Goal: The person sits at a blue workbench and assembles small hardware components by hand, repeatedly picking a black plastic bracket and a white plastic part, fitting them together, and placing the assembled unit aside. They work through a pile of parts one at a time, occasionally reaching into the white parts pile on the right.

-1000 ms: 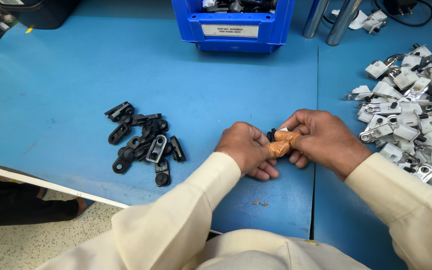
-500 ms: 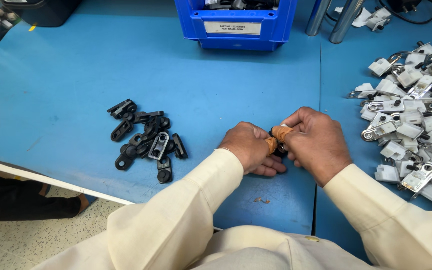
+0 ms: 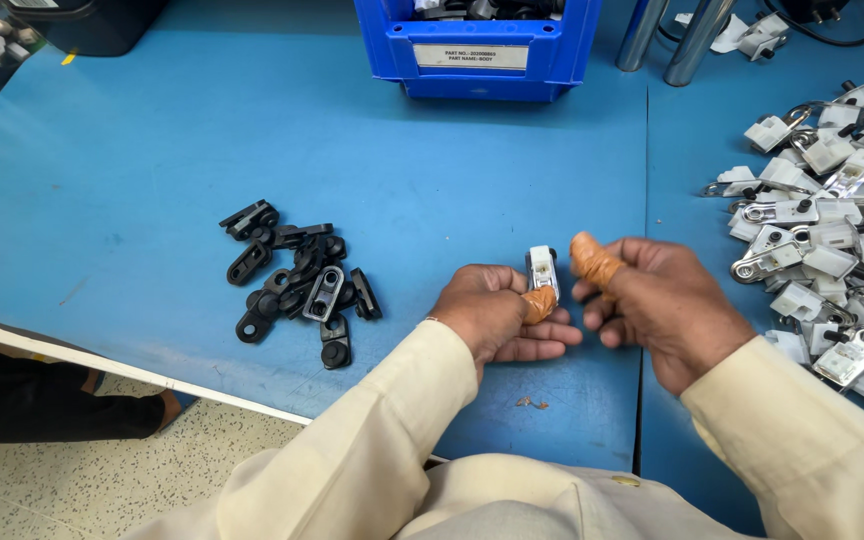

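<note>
Head view: left hand pinching small white-and-metal clip part upright between taped thumb and fingers, just above blue worktop. Right hand hovering just beside part, fingers curled, taped fingertip raised, gripping nothing, not touching part. Hands sitting close together, near worktop's front edge. Lying left of hands: cluster of black plastic parts. Spreading along right edge: pile of white clip assemblies. Standing at far edge: blue bin.
</note>
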The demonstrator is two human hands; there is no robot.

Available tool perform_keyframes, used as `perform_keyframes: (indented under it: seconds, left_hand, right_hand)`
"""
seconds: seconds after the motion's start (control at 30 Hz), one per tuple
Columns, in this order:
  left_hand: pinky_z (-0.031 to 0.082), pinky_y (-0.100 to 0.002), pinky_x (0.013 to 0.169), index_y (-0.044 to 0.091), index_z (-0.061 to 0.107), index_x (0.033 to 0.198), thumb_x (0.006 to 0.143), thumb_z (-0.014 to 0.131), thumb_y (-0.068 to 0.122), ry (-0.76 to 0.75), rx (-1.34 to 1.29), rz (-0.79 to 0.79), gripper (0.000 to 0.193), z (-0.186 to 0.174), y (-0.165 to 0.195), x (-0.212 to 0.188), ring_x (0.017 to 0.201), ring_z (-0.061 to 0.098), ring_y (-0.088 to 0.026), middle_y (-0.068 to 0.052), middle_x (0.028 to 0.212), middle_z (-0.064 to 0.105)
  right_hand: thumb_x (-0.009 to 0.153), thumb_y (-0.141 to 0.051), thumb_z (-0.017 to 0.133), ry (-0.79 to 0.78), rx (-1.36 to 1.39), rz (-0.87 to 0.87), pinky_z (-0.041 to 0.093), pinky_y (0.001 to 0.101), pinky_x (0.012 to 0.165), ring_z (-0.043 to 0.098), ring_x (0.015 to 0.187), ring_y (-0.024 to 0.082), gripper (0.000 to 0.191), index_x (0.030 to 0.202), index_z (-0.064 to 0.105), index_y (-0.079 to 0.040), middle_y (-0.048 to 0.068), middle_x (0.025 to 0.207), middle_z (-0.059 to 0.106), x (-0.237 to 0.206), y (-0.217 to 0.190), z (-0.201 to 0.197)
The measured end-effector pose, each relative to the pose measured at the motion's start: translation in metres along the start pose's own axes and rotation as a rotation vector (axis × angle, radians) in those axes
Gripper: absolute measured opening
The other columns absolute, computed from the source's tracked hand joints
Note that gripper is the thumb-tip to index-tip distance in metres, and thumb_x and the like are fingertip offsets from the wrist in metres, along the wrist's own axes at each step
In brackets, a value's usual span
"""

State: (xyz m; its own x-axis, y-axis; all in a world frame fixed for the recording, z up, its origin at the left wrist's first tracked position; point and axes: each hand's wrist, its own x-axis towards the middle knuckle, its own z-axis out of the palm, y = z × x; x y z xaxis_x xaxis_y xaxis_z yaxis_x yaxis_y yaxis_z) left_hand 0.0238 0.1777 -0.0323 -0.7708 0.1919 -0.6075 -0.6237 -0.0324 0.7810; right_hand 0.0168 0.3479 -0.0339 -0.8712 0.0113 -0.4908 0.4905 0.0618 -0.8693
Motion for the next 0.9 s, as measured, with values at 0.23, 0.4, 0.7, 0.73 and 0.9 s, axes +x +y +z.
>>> perform_keyframes:
  seconds: [0.23,0.4,0.7,0.73,0.9]
  left_hand:
    - [0.067,-0.032,0.066,-0.004,0.062,0.110,0.099,0.057,0.009,-0.077,0.093,-0.002,0.018,-0.001,0.007,-0.005,0.080,0.078,-0.027,-0.017,0.097,0.075]
    - [0.066,-0.033,0.060,-0.005,0.066,0.101,0.097,0.058,0.004,-0.032,0.073,-0.008,0.012,-0.003,0.006,-0.005,0.075,0.078,-0.027,-0.018,0.091,0.076]
    - [0.066,-0.034,0.059,-0.005,0.063,0.090,0.098,0.062,0.007,0.090,0.006,0.020,0.015,0.000,-0.001,0.004,0.074,0.078,-0.027,-0.020,0.089,0.075]
    - [0.066,-0.033,0.059,-0.005,0.064,0.092,0.098,0.061,0.008,0.099,0.016,0.027,0.014,-0.002,-0.001,0.004,0.074,0.078,-0.027,-0.020,0.089,0.075]
    - [0.065,-0.033,0.059,-0.005,0.064,0.101,0.100,0.057,0.011,0.136,-0.001,0.043,0.017,-0.010,0.003,0.001,0.074,0.078,-0.028,-0.019,0.094,0.075]
  right_hand:
    - [0.091,-0.027,0.072,-0.125,0.034,0.142,0.028,0.0199,0.038,0.046,0.052,0.005,0.022,0.093,0.065,-0.006,0.001,0.070,0.063,0.013,0.006,-0.005]
    - [0.093,-0.016,0.070,-0.147,0.135,0.059,0.033,0.0212,0.041,0.048,0.053,0.006,0.014,0.093,0.066,-0.003,0.002,0.071,0.063,0.024,0.017,-0.007]
    - [0.086,0.006,0.055,0.283,-0.308,-0.804,0.046,0.0257,0.061,0.060,0.073,0.013,0.032,0.111,0.071,-0.004,0.010,0.091,0.070,-0.009,0.033,0.026]
    - [0.085,0.005,0.059,0.313,-0.610,-1.134,0.051,0.0245,0.069,0.065,0.081,0.013,0.032,0.113,0.071,-0.005,0.012,0.099,0.071,-0.016,0.034,0.022]
    - [0.090,0.004,0.062,0.073,-0.428,-0.611,0.050,0.0264,0.056,0.063,0.066,0.015,0.038,0.123,0.077,-0.010,0.012,0.084,0.074,-0.018,0.032,0.007]
